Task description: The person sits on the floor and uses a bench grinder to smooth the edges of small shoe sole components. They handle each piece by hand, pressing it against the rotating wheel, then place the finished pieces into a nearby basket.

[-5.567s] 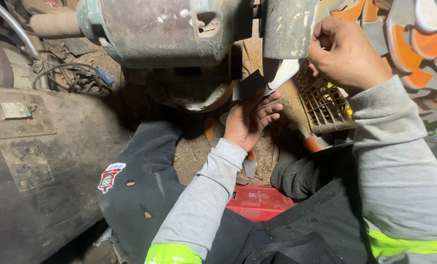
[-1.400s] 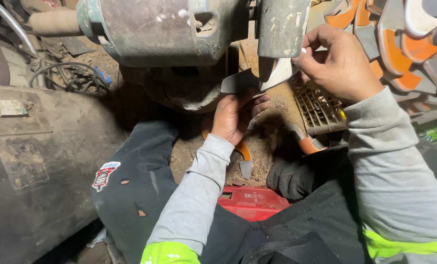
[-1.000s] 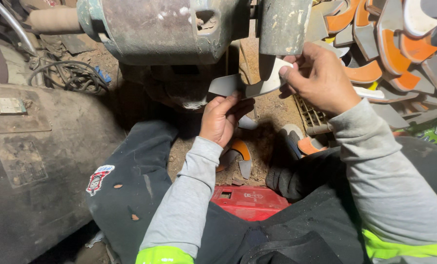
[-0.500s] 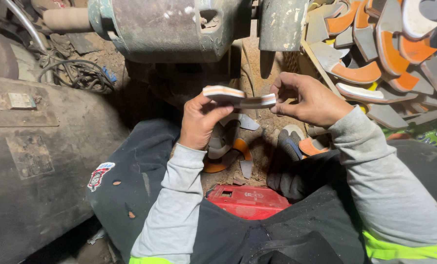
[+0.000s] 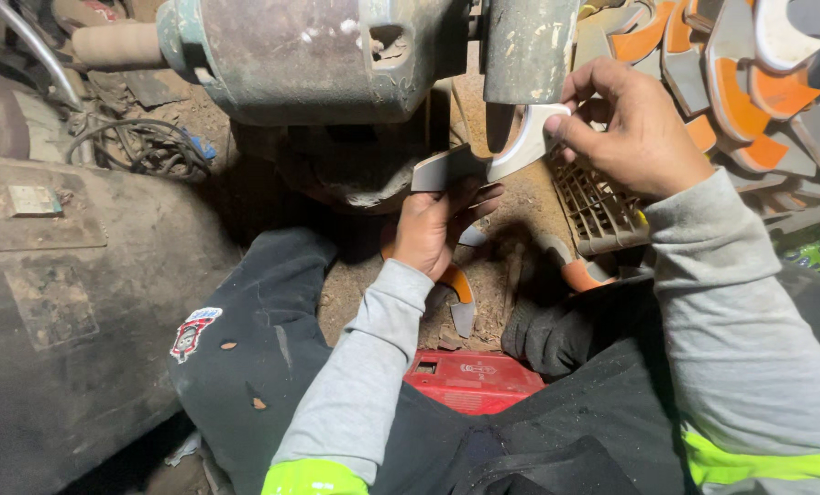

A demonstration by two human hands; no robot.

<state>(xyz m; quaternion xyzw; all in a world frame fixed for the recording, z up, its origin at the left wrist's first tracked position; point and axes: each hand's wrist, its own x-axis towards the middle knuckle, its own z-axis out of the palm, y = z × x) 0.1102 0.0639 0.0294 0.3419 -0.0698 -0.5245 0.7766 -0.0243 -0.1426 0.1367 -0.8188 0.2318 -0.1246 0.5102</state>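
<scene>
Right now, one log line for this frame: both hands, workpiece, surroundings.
left hand: holds dark end of curved blade | right hand: pinches pale end | blade: at grinder wheel | nearby: pile of orange blades, red box

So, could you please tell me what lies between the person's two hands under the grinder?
In the head view, a curved metal blade spans the gap: the left hand holds its dark end and the right hand pinches its pale end.

We see a dirt floor (image 5: 511, 206) strewn with debris. Around the red box (image 5: 469, 378) lie curved orange-and-grey blade pieces (image 5: 458, 291) just above it, a black glove (image 5: 547, 335) to its right, and a plastic grille (image 5: 598, 206) farther up.
</scene>
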